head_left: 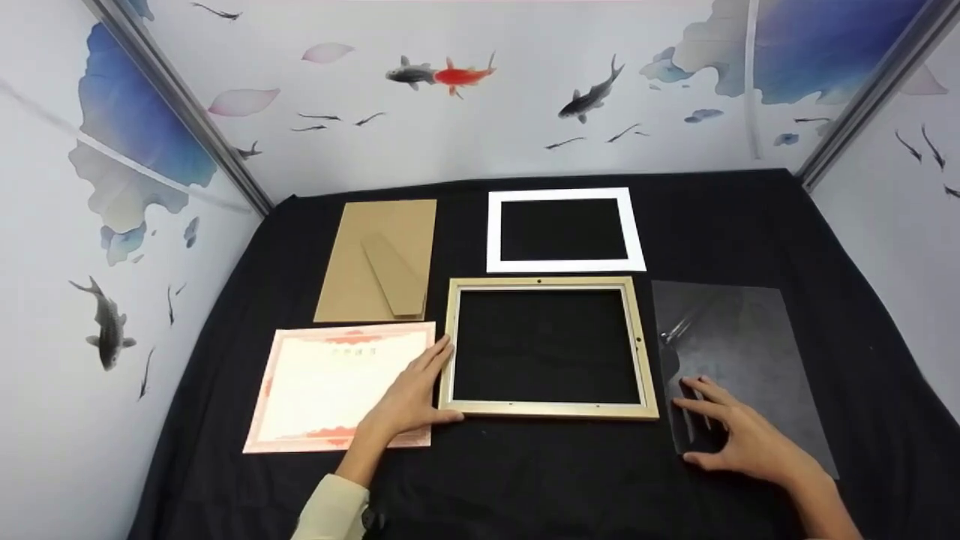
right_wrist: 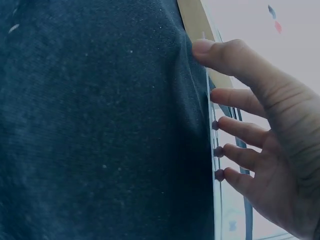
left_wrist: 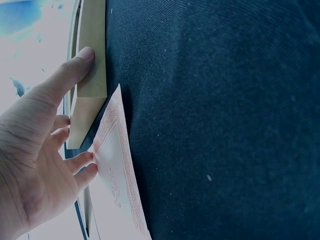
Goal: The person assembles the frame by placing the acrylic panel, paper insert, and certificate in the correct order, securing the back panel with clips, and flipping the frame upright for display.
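Note:
A pale gold picture frame (head_left: pixel 551 411) lies at the middle of the black cloth. At its near left corner is my left hand (head_left: pixel 409 397), thumb against the near side and extended fingers along the left side. In the left wrist view the thumb overlaps the frame's outer edge (left_wrist: pixel 92 75). My right hand (head_left: pixel 750 442) rests its spread fingertips on a clear sheet (head_left: pixel 750 337), with the thumb at the near left edge. In the right wrist view the fingertips (right_wrist: pixel 227 122) meet their own reflections in the sheet. Under the left forearm lies a certificate (head_left: pixel 322 390) with a pink border.
A brown backing board (head_left: pixel 375 225) with a folded stand leg (head_left: pixel 397 277) lies behind the certificate. Behind the frame lies a white mat (head_left: pixel 566 266) with a rectangular opening. Printed white panels (head_left: pixel 495 150) enclose the cloth-covered table (head_left: pixel 525 487) at the back and sides.

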Motion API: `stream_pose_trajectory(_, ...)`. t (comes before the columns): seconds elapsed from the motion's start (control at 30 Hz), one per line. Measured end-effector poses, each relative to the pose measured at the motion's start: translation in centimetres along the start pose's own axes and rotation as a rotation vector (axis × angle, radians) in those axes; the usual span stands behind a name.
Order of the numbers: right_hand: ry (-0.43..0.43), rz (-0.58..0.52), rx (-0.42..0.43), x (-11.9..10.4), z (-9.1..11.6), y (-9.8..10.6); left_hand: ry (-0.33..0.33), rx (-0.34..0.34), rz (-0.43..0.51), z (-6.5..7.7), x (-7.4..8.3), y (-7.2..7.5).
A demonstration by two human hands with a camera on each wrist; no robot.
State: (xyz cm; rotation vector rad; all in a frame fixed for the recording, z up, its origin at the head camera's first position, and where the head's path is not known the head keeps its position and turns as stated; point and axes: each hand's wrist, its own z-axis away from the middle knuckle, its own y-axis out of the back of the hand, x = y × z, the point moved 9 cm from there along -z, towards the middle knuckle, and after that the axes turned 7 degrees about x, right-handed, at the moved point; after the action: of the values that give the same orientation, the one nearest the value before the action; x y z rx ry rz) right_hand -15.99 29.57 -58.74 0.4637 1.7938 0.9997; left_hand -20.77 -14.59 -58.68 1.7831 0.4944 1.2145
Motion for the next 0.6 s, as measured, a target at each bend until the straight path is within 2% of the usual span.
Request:
stream_pose_trajectory(0.23, 0.004, -0.019, 0.043, -0.3, -0.5, 0.4, 0.008, -0.006, -0.012, -0.4, -0.2, 0.0)
stream_pose_trajectory(0.6, -0.009, 0.019, 0.109, -0.7, -1.0, 1.5, -0.001, -0.003, -0.016, -0.1, -0.2, -0.1)
